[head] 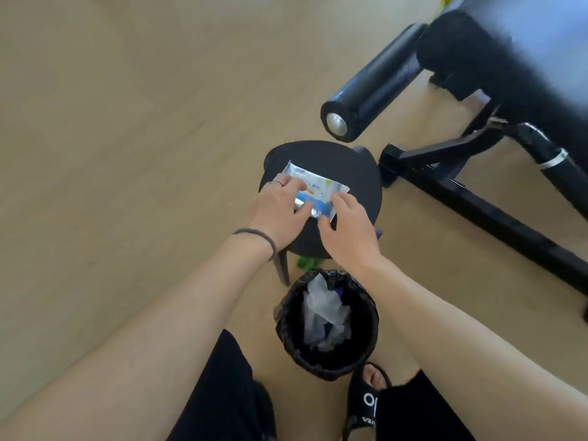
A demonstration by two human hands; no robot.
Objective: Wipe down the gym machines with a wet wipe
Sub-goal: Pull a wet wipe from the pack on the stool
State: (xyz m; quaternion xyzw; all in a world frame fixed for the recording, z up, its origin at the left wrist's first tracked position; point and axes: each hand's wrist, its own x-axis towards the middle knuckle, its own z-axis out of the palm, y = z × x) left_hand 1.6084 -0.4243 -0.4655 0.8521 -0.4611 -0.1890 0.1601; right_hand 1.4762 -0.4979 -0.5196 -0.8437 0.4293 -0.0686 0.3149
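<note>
Resting on a pack of wet wipes [313, 190], both hands work at it from opposite ends: the left hand [280, 209] lies over the pack's left half with fingers fairly straight and the thumb pressed along its near edge, a thin ring on one finger and a dark hair tie [259, 237] round the wrist, while the right hand [348, 227] pinches the pack's right near corner between curled fingertips and thumb. The pack is a flat, rectangular foil pouch, silvery at the crimped ends, with a blue and white printed face and a small orange patch; the print is too blurred to read. It lies on the round, matte black seat of a small stool [346, 160], one slim leg of which shows below the left wrist. Just in front of the stool, on the pale wood-grain floor [127, 122], stands a round bin [327, 326] lined with a glossy, crinkled black bag; inside it lie crumpled whitish wipes [323, 310]. To the right stands a black gym bench [477, 128] with a padded cylindrical roller capped in shiny metal and a square-tube steel frame. A foot in a black slide sandal [366, 399] stands beside the bin.
</note>
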